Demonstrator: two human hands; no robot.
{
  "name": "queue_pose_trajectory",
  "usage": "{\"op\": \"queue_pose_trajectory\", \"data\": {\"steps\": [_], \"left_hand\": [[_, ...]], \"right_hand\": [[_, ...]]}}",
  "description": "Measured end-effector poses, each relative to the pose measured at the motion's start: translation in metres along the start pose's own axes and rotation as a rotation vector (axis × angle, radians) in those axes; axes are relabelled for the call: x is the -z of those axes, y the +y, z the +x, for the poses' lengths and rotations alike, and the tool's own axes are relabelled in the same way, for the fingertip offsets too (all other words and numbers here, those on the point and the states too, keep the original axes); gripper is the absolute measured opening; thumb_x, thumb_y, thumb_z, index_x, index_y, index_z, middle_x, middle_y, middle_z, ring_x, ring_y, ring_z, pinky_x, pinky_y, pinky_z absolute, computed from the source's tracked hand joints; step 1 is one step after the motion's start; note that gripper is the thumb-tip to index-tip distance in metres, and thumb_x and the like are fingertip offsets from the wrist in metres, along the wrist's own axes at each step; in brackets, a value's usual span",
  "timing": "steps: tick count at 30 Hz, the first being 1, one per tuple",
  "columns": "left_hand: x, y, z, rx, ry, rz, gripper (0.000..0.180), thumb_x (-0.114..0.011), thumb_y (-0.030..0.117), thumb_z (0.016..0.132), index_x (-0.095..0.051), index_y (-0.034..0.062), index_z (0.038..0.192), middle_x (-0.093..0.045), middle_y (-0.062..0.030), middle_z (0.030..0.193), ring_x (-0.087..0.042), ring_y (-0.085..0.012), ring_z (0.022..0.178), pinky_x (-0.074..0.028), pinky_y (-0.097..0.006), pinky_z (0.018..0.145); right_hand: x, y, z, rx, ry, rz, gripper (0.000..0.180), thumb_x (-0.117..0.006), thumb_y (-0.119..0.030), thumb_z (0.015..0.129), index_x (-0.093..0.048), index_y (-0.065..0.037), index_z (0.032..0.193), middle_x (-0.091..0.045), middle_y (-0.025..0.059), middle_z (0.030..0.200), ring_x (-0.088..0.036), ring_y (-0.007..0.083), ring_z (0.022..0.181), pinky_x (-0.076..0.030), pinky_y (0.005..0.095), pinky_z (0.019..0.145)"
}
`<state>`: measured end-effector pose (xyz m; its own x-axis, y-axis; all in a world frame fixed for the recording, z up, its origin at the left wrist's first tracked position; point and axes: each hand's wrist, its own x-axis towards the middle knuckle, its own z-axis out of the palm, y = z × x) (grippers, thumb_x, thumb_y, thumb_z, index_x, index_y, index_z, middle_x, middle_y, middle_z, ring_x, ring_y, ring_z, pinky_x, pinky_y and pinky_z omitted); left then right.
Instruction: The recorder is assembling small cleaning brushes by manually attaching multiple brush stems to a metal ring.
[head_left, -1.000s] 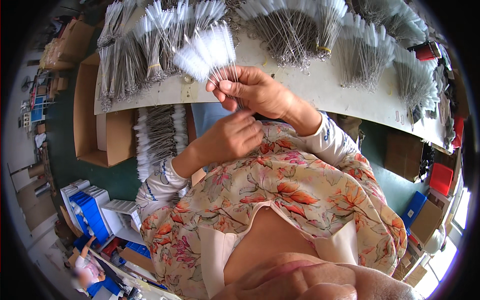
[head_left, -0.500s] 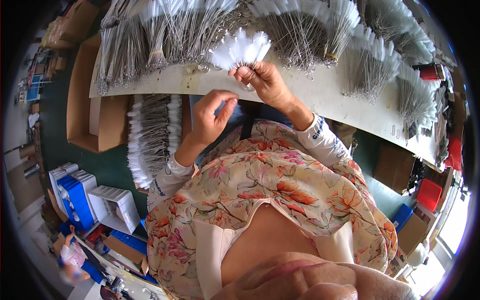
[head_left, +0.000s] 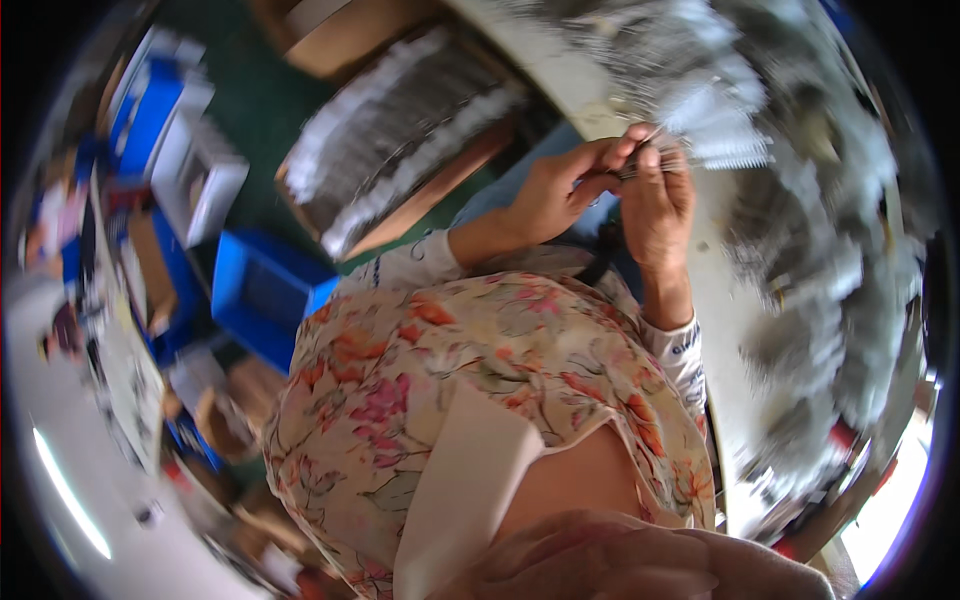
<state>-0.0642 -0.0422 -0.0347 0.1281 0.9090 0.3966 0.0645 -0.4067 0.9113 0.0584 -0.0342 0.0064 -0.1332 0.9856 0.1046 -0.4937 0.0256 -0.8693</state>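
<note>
A small bunch of wire brushes (head_left: pixel 715 115) with white bristle heads fans out past my fingertips, above the edge of the work table. My right hand (head_left: pixel 658 205) is closed around the thin metal stems below the bristles. Up against it, my left hand (head_left: pixel 565 190) has its thumb and fingers pinched at the lower ends of the stems. Motion blur and the fingers hide the stem ends. Piles of similar brushes (head_left: pixel 790 260) cover the table beyond my right hand.
The pale work table (head_left: pixel 715 260) runs along my right. On the left, an open carton (head_left: pixel 400 215) packed with rows of brushes stands near a blue plastic bin (head_left: pixel 262 300). White and blue crates (head_left: pixel 195 180) are farther left.
The view has swung round, putting the table on the right. My left hand, apart from the brushes before, has come to the stems beside my right hand, which still holds the bunch.
</note>
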Motion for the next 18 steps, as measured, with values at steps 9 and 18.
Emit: {"op": "queue_pose_trajectory", "data": {"steps": [9, 18], "left_hand": [[0.164, -0.091, -0.076, 0.407, 0.863, 0.054, 0.027, -0.049, 0.008, 0.089, -0.052, -0.0023, 0.114, -0.063, -0.011, 0.087, -0.063, -0.0168, 0.072, -0.051, -0.027, 0.069], [0.329, -0.2, -0.213, 1.043, 1.021, 0.947, 0.04, -0.065, 0.024, 0.078, -0.059, -0.0073, 0.102, -0.065, -0.0137, 0.087, -0.061, -0.0208, 0.074, -0.046, -0.033, 0.069]], "right_hand": [[-0.019, 0.015, 0.001, -0.065, -0.317, -0.539, 0.042, -0.06, -0.007, 0.082, -0.046, 0.006, 0.119, -0.049, 0.017, 0.119, -0.045, 0.0262, 0.115, -0.033, 0.0372, 0.098], [-0.007, 0.005, -0.002, -0.274, -0.135, -0.365, 0.03, -0.055, -0.002, 0.084, -0.052, 0.002, 0.113, -0.055, 0.0107, 0.105, -0.05, 0.0148, 0.099, -0.039, 0.0253, 0.083]]}}
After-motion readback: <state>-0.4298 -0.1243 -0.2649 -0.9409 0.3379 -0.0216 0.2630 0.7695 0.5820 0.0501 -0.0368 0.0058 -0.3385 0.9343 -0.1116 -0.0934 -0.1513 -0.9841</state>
